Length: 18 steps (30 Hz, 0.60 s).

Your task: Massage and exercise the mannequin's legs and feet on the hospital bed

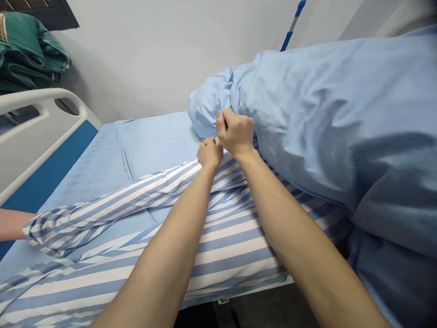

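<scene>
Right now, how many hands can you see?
2. The left hand is closed, above the striped pants; the right hand is closed beside it, in front of the blue quilt. Others may be hidden or out of view.

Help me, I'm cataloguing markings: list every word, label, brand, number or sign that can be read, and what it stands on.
None can be read: I see no lettering on the striped fabric, the blue cover, the bed's end board or the blue-and-grey pole.
Patterned strip on the folded green cloth: too small and cut off to tell whether it bears text.
</scene>
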Motion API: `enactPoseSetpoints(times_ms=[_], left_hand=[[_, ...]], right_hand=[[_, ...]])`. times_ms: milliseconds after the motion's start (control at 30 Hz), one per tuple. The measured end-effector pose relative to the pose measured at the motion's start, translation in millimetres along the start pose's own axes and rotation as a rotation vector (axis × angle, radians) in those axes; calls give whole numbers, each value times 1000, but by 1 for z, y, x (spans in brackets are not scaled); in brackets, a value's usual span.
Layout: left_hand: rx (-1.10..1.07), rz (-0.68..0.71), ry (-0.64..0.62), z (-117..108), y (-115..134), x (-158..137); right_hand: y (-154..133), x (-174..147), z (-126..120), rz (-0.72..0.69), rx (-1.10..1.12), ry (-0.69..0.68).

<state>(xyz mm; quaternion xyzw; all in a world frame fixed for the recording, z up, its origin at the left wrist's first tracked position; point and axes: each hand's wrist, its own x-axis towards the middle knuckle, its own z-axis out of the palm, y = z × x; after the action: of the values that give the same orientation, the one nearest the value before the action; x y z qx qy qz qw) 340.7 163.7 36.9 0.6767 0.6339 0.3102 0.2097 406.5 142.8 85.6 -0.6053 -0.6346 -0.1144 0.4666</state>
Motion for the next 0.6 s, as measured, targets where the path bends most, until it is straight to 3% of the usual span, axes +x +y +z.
enactPoseSetpoints(times_ms=[133,300,400,500,600], left_hand=[[-30,25,18,2,-1,0],[-40,54,34,8,-7,3],[-34,106,6,6,-9,2],[-19,155,-32,-7,-19,-1],[10,187,-78,-37,-46,-8]], right_hand=[[11,-1,4,25,19,44],[53,-14,34,258,93,-13],[62,-21,42,310,76,-39],[61,-23,41,299,83,-35],[58,-22,38,313,100,-62]])
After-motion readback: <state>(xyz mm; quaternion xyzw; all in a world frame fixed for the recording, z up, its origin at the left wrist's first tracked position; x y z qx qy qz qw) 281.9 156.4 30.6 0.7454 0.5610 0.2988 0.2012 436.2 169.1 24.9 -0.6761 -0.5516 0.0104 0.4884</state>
